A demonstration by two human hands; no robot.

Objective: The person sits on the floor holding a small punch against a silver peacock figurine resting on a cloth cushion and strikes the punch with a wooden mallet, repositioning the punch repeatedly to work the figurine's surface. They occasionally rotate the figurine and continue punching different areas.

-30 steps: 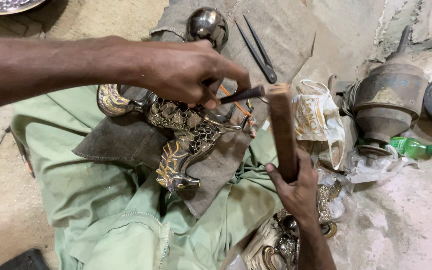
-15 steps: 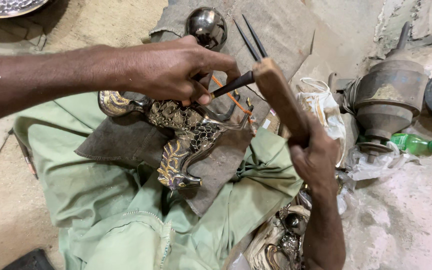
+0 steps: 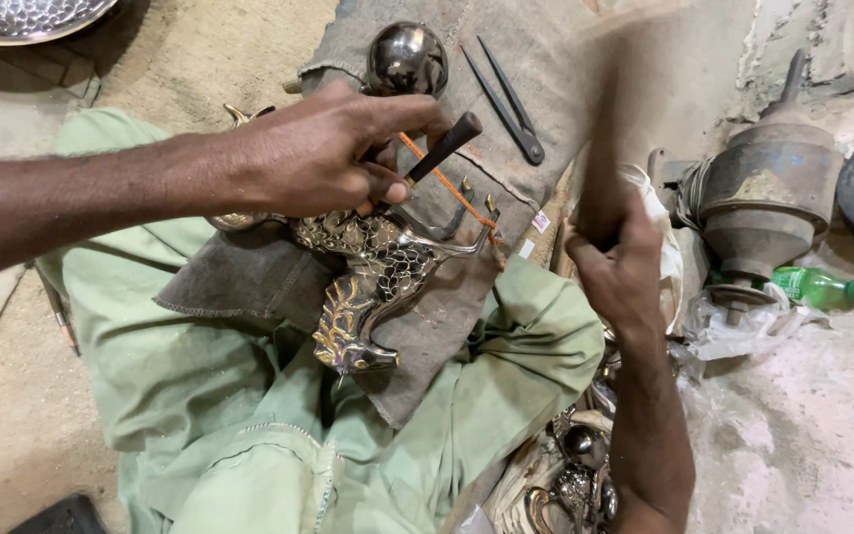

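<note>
Gripping: left hand (image 3: pixel 323 153) closed on dark-handled chisel (image 3: pixel 444 146), tip angled down onto ornate brass figure (image 3: pixel 373 272).
Right hand: right hand (image 3: pixel 617 265) fisted around wooden mallet (image 3: pixel 610 138), raised and motion-blurred, well apart from the chisel.
Workpiece: brass figure lies on grey cloth pad (image 3: pixel 249 282) across the green-trousered lap, head end toward the camera.
Nearby: black dividers (image 3: pixel 506 99) and shiny metal ball (image 3: pixel 405 57) on burlap (image 3: pixel 565 69) beyond the left hand.
Right side: metal vessel (image 3: pixel 768 198), green bottle (image 3: pixel 817 289) just beside it.
</note>
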